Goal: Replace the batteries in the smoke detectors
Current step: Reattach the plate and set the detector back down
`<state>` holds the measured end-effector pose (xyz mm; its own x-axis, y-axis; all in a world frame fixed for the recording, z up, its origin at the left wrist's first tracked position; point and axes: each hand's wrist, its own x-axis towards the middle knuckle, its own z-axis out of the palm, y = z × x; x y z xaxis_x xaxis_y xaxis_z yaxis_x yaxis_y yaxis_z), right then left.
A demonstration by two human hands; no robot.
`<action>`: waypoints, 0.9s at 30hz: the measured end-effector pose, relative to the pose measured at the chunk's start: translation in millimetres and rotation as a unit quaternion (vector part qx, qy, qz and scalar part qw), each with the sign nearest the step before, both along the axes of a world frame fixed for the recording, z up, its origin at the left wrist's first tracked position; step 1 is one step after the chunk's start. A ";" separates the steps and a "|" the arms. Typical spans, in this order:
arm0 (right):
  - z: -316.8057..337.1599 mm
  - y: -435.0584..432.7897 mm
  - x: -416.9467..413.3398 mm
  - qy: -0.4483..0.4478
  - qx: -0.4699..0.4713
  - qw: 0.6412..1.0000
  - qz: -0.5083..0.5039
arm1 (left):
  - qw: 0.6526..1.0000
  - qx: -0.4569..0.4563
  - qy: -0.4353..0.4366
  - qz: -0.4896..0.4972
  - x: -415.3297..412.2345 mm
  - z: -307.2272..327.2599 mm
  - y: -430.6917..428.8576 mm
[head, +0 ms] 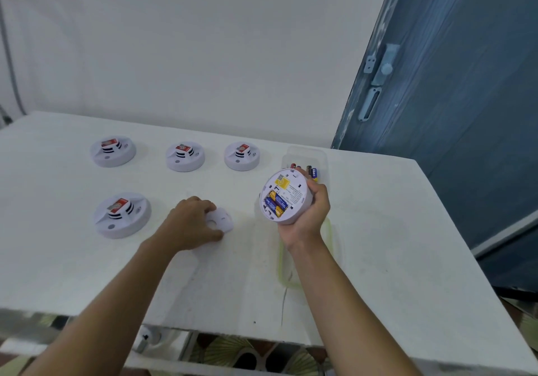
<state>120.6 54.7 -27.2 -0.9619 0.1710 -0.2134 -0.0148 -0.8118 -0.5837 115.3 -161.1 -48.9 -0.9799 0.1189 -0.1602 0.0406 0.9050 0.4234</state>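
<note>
Right hand: the right hand (309,215) is raised above the table, fingers and thumb curled round the rim of a round white smoke detector (291,198)
Held detector: turned so its back faces the camera, tilted; a yellow label sits near the top of the back
Battery bay: open, on the lower left of the back, with blue and yellow batteries (276,204) seated inside it
Left hand: the left hand (189,224) rests on the table, fingers bent over the far edge and thumb at the near edge of a flat white back plate (223,220), gripping it
Back plate: lies flat on the table (393,244), left of the held detector and apart from it
Other detectors: three stand in a row toward the wall, the far left detector (113,151), the middle detector (185,156) and the far right detector (242,156); the near detector (122,215) sits just left of the left hand; all four are face up with a red label on top
Clear box (305,153): behind the held detector, holding loose batteries (313,172)
Green-rimmed tray (283,271): clear, on the table under the right wrist and forearm
Door (465,84): blue, to the right beyond the table
</note>
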 end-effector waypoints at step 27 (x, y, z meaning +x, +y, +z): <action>14.3 5.0 5.5 0.060 0.029 0.997 0.051 | 0.939 0.292 0.183 0.010 24.1 73.5 105.3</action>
